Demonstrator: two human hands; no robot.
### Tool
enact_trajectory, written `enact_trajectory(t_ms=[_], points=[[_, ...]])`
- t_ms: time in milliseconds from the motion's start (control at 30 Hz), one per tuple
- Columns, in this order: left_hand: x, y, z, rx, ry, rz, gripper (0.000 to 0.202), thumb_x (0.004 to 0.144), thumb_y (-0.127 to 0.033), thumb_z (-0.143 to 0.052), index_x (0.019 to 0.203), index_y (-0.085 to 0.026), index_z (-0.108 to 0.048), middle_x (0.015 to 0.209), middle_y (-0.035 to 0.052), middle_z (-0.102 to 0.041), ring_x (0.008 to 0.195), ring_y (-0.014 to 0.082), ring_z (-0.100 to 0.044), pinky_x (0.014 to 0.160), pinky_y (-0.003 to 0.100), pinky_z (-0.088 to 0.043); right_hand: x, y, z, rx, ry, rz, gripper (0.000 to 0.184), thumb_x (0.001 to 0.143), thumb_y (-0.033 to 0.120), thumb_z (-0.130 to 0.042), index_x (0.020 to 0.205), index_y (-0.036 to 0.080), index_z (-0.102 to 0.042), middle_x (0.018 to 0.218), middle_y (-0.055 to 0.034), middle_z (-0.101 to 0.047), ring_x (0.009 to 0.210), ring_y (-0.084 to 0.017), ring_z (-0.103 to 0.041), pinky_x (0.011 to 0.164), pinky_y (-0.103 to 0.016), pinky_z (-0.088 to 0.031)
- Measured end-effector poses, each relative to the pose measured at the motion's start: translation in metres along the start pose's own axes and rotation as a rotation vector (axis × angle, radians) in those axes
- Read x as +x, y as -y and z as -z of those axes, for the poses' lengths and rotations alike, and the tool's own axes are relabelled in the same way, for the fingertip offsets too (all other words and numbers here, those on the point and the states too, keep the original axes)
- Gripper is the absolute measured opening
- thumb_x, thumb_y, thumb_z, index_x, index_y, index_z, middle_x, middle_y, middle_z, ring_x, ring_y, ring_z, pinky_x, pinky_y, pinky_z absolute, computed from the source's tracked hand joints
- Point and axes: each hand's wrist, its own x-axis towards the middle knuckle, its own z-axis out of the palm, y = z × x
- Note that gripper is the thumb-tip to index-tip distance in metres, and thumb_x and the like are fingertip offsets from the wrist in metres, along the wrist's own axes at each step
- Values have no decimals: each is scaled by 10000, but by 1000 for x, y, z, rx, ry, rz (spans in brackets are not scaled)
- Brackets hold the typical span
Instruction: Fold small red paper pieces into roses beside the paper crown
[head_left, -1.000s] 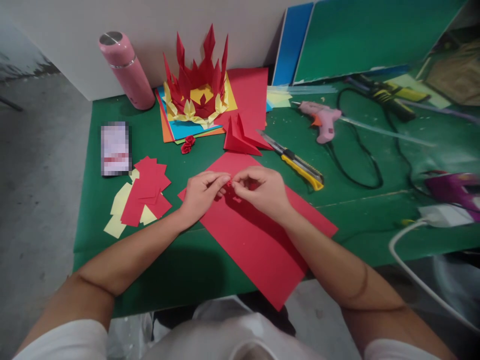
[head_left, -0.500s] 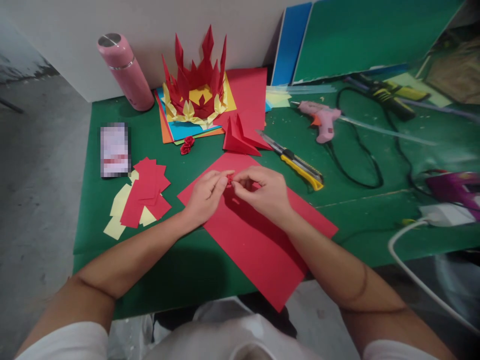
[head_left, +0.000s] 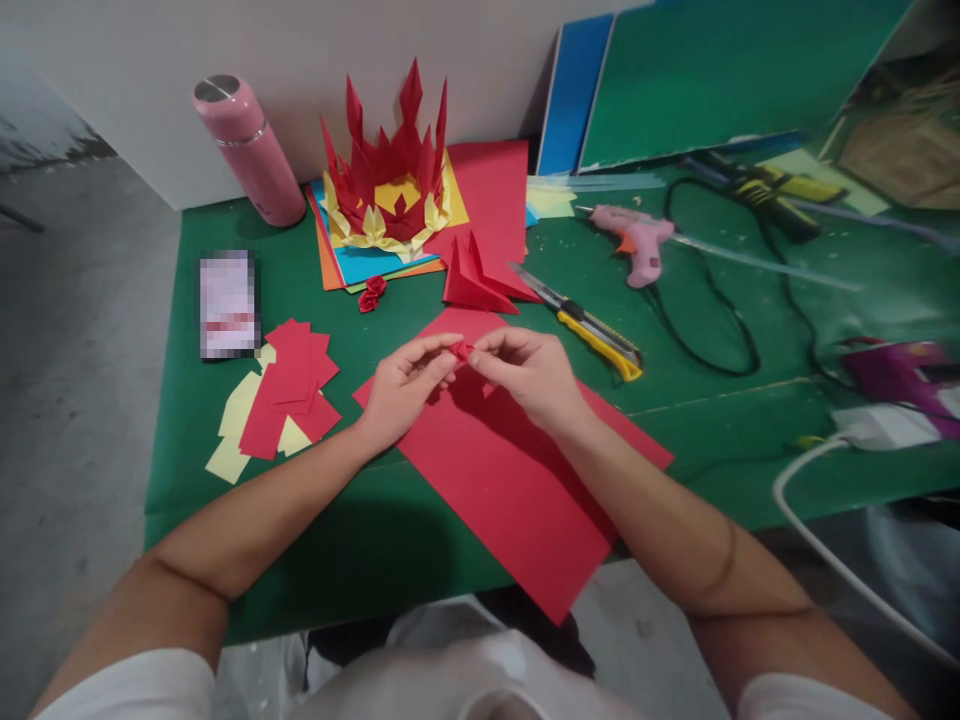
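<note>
My left hand [head_left: 405,385] and my right hand [head_left: 529,370] meet above a large red paper sheet [head_left: 517,490] on the green table [head_left: 360,540]. Both pinch a tiny folded red paper piece [head_left: 461,349] between fingertips, held just above the sheet. A small red paper rose [head_left: 372,292] lies further back, beside a red and yellow paper crown [head_left: 390,190] standing on a stack of coloured sheets. Folded red paper points [head_left: 472,278] lie just beyond my hands.
Cut red and yellow paper squares [head_left: 281,395] lie at the left, with a phone [head_left: 227,303] and a pink flask [head_left: 251,150] behind. A yellow utility knife [head_left: 592,330], a pink glue gun [head_left: 637,240] with black cable, and a white cable [head_left: 825,540] lie at the right.
Both hands have lifted slightly and shifted a little away from me, still working the tiny red piece between the fingertips. The view has tilted a touch.
</note>
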Motion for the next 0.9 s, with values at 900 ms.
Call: enact_trajectory(t_ms=[900], points=[[1,-6,0,-102,-71,169,272,660,-429,-814,817,-209,-782,763,36,-760,655,138,-704,665,258,-587,-8,-4,-2,-777,-121,859,152,838,147,-596,702,215,-594,566,27,-592,519,-113,-521,557,-259,-448]])
